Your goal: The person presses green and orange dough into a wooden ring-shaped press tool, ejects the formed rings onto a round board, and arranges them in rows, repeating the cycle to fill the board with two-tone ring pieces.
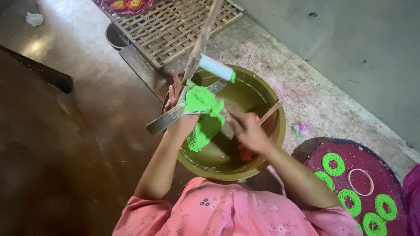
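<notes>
Green paste (202, 101) is being loaded: it is heaped on the left hand (181, 118), closed around a flat metal tool (168, 118), over the bowl (280, 126). Right hand (248, 131) grips a stick (270, 112) (scraping likely follows, needing a steady tool).

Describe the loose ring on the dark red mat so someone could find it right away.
Look to the right of the big olive-green basin, where a dark red mat carries bright green rings. Among them lies the loose ring: thin, pale and empty inside, while its neighbours are thick green paste.
</notes>
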